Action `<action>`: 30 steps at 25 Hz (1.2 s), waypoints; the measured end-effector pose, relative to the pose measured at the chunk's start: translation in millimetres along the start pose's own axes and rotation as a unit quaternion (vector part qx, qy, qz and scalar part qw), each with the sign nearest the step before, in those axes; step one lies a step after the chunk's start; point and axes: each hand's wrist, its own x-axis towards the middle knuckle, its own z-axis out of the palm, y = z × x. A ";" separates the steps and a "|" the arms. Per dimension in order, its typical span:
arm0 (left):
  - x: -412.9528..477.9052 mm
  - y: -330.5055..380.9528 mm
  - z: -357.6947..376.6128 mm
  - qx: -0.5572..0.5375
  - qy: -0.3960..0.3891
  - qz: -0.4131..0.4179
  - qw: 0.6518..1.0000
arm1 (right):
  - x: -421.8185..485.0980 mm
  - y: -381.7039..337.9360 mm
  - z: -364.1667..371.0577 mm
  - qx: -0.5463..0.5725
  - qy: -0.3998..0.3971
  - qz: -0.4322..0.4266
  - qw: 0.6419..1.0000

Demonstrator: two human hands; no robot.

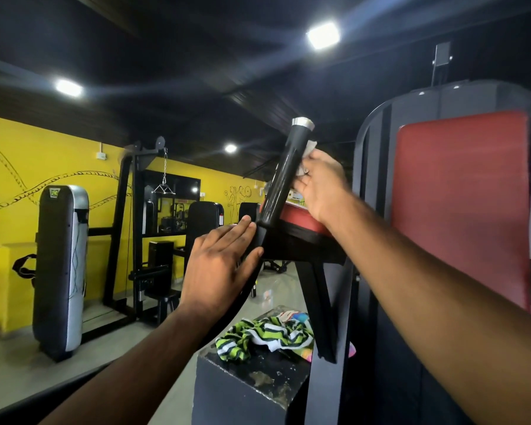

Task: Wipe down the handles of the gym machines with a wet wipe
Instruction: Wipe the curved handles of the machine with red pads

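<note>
Near the centre, against the right side of the tilted black handle (284,176), the right hand (322,185) pinches a bunched white wipe (309,148) in curled fingers, just below the silver cap (303,122). To do this well, it should wrap the wipe round the grip and draw it down the full length, turning to reach the left side too. The left hand (221,265), fingers straight and together, rests against the bracket (262,237) at the handle's foot, which should steady it.
</note>
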 end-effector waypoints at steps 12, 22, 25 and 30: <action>-2.9 -3.1 0.3 -0.004 0.008 0.006 1.000 | 11.5 33.3 -22.2 -0.356 0.089 -0.473 0.801; 2.1 -2.5 -1.0 0.006 -0.001 0.005 1.000 | 34.6 -31.3 -25.7 -0.713 -0.129 -0.620 0.302; -0.6 -3.1 -2.4 0.008 -0.009 -0.003 1.000 | 31.5 -39.4 -18.9 -0.747 -0.121 -0.584 0.293; -1.8 -3.1 -1.1 -0.001 -0.007 -0.003 1.000 | 33.6 -49.3 -2.9 -0.784 -0.104 -0.544 0.279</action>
